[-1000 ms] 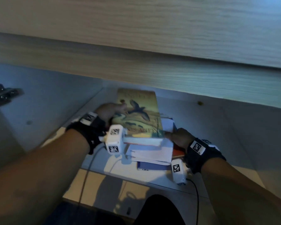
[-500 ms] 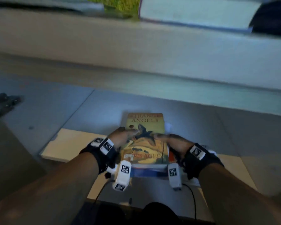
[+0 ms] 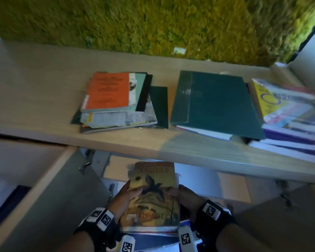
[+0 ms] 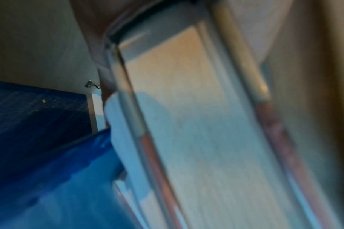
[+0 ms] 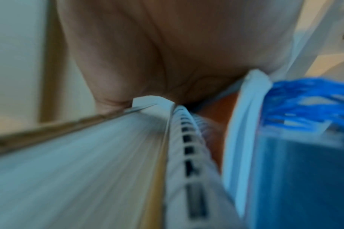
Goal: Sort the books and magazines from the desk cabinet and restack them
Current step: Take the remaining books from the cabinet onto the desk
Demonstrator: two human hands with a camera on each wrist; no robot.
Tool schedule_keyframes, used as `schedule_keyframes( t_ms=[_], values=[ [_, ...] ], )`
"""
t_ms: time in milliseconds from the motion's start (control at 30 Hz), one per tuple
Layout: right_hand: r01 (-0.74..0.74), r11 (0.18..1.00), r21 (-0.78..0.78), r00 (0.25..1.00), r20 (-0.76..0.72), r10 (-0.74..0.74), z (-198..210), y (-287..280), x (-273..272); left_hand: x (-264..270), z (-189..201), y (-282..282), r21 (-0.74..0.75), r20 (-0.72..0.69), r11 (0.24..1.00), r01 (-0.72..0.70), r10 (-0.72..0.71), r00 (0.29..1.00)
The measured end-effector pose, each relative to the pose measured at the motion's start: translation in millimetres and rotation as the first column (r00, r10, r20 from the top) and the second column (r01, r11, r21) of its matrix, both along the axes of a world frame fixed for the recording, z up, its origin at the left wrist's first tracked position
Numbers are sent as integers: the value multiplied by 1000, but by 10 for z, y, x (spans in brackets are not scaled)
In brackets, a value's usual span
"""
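Paperback (image 3: 154, 195) topping a small bundle of notebooks (image 3: 153, 235), below the tabletop (image 3: 44, 99) edge. Clamped from both sides, left hand (image 3: 124, 199) and right hand (image 3: 185, 198) each a curled grip, thumbs on the cover, probably against slipping. Sorted stacks (image 3: 116, 100) above.

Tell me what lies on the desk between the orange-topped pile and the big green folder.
Bare wood only, per the head view: orange-topped pile, green folder.

A shaggy green moss-like wall panel (image 3: 153, 24) fills twelve o'clock, blurred by motion. Below it runs the pale wooden desktop (image 3: 35, 84). At eight o'clock an open cabinet door (image 3: 44, 188) angles outward, metal hinge (image 3: 85, 165) showing.
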State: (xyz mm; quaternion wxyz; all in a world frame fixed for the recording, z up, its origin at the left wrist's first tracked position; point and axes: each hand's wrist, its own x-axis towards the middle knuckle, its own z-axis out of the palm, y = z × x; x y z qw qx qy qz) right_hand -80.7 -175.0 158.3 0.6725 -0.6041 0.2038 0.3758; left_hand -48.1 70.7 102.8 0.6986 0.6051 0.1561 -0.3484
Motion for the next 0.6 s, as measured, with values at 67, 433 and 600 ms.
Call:
schedule_keyframes(
  t_ms=[67,433,600],
  values=[
    [-29,1000,5,999,-31,29,476,160,-171,-262,649,120,28,5,999,-36,36,999],
    [-112,987,-114,982,142,128,2128,1253,-612,-918,2583,1286,-41,171,998,-48,54,984],
    [-122,985,-118,916,368,158,2836,1487,-150,-506,3240,1531,-153,320,987,-44,91,943]
  ],
)
